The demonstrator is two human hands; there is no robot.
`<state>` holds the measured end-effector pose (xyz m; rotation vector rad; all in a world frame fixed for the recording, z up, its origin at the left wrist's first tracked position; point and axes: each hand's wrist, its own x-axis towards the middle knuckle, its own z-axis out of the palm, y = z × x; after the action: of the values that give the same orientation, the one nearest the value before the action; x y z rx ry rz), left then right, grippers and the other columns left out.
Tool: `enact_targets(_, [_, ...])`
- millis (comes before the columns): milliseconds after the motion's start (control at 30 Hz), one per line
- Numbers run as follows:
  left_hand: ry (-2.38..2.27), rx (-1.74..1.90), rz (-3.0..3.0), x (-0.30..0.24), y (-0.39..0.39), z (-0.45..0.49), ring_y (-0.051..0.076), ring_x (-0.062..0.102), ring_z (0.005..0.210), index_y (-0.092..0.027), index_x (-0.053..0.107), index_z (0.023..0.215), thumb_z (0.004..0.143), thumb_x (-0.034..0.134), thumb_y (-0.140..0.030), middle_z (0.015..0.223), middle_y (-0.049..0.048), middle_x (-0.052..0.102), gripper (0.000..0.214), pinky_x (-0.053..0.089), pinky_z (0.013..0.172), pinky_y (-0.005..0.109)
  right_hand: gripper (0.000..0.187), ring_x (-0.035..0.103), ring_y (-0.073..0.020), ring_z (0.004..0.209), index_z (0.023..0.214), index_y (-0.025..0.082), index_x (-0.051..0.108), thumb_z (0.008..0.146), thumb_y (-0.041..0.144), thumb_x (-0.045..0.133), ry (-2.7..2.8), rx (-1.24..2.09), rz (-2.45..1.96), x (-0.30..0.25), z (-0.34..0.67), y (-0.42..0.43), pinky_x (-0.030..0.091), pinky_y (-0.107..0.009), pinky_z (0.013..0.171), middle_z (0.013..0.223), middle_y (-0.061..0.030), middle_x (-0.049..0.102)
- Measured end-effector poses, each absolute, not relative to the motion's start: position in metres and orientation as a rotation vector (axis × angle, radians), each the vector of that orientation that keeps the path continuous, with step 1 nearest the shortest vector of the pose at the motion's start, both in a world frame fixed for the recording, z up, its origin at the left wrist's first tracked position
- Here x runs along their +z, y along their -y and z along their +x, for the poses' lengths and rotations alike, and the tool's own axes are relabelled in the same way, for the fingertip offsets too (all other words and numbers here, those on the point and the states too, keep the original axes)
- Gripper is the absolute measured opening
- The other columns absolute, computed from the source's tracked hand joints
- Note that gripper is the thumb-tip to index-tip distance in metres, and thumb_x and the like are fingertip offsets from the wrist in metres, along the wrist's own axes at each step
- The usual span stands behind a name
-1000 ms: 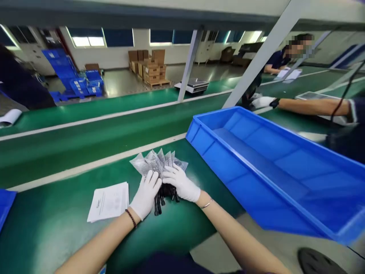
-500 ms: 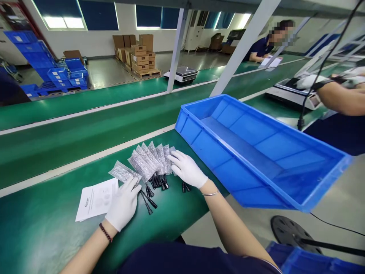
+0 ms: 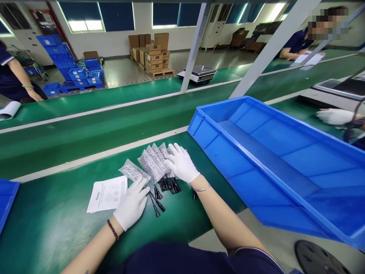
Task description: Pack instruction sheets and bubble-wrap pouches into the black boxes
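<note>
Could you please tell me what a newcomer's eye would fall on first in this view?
Probably the large blue bin filling much of the right side. Next, at the centre, the white-gloved left hand and right hand rest on clear bubbly packets with black connectors. Printed sheets stand out against the green surface, left of the packets.

We've got plain white gloves (image 3: 125, 219) on left hand (image 3: 131, 202) and right hand (image 3: 181, 164), full-fingered, slim fit. On the left: our dark reddish bead bracelet (image 3: 113, 229). On the right: our thin silver bangle (image 3: 202, 188). Our shirt (image 3: 171, 259): navy, right sleeve (image 3: 246, 260) short, hem edged in thin white piping.
</note>
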<state>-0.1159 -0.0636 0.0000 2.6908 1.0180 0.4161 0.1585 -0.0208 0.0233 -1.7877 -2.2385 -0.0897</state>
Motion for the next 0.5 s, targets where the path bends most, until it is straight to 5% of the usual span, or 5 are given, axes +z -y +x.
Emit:
enact_targets(133, [-1.007,0.436,2.662,-0.004,0.063,-0.117,0.032,0.043,0.143,-0.018,0.069,0.116,0.092,0.049,-0.011,0.146,0.0130,0.056,0.033,0.046,0.114,0.054,0.048,0.029,-0.0420,0.144,0.138,0.023,0.061,0.099,0.049,0.053,2.300,-0.121,-1.626,0.026,0.142,0.014,0.030,-0.059,0.114,0.155,-0.0183,0.040])
enact_targets(300, [-0.985,0.466,2.592,-0.003,0.064,-0.117,0.031,0.042,0.144,-0.017,0.070,0.114,0.091,0.049,-0.010,0.145,0.0131,0.056,0.032,0.044,0.116,0.054,0.036,0.033,-0.0420,0.143,0.118,0.024,0.073,0.101,0.046,0.051,2.365,-0.063,-1.607,0.017,0.129,0.011,0.029,-0.061,0.113,0.151,-0.0163,0.046])
enact_targets(500, [-0.861,0.489,2.455,0.003,0.052,-0.103,0.028,0.041,0.145,-0.016,0.067,0.120,0.086,0.056,-0.014,0.144,0.0122,0.057,0.035,0.040,0.119,0.048,0.036,0.039,-0.0397,0.137,0.119,0.021,0.072,0.100,0.044,0.052,2.373,-0.107,-1.610,0.018,0.125,0.013,0.033,-0.059,0.112,0.146,-0.0159,0.050])
